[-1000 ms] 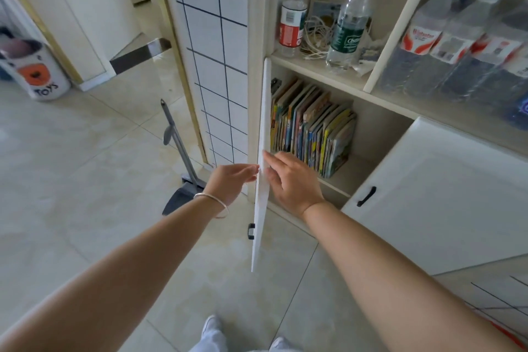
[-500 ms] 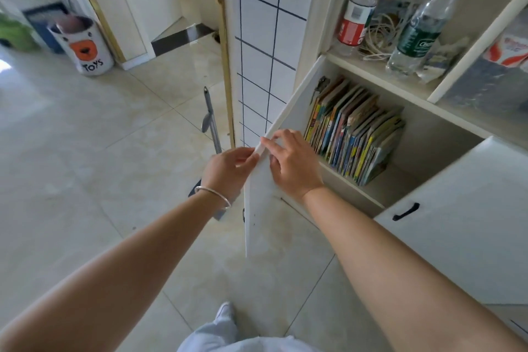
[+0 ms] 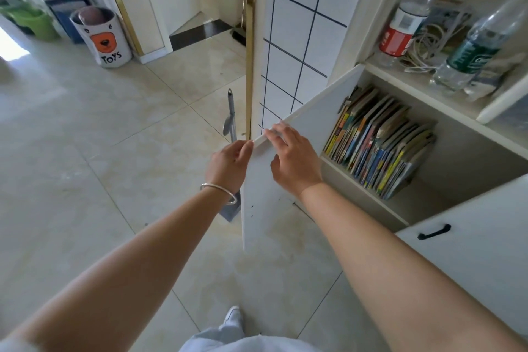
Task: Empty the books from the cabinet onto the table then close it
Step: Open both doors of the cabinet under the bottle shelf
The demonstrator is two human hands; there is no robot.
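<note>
Since a moment ago the white cabinet door (image 3: 288,168) has swung wider, and now its inside face shows. Both hands have stayed on its top edge.

Nearest to me is the person's pale trouser leg and one white shoe (image 3: 233,318) on the shiny tile floor (image 3: 85,151). Two bare arms reach forward from there. The left hand (image 3: 228,164) has a thin silver bangle (image 3: 218,191) on the wrist. Its fingers curl against the outer side of the door's top corner, pinching it. The right hand (image 3: 294,158) is on the inner side, with its fingers hooked over the top edge and its thumb pressed on the door's face. So both hands are holding the door.

Just behind the left hand, a grey dustpan (image 3: 231,134) with a long handle stands on the floor.

Past the door, the books (image 3: 380,146) are in the open cabinet (image 3: 471,157). They stand packed in a row on the lower shelf, leaning to one side. None is out yet. To the right, another white door (image 3: 471,260) with a black handle (image 3: 434,231) is shut.

On the shelf above stand two plastic bottles, one with a red label (image 3: 400,28) and one with a green label (image 3: 471,48). Between them lies a tangle of white cord (image 3: 425,40), I think, though it is blurry.

Far off by the doorway sits a white bin that says TOYS (image 3: 104,37).
</note>
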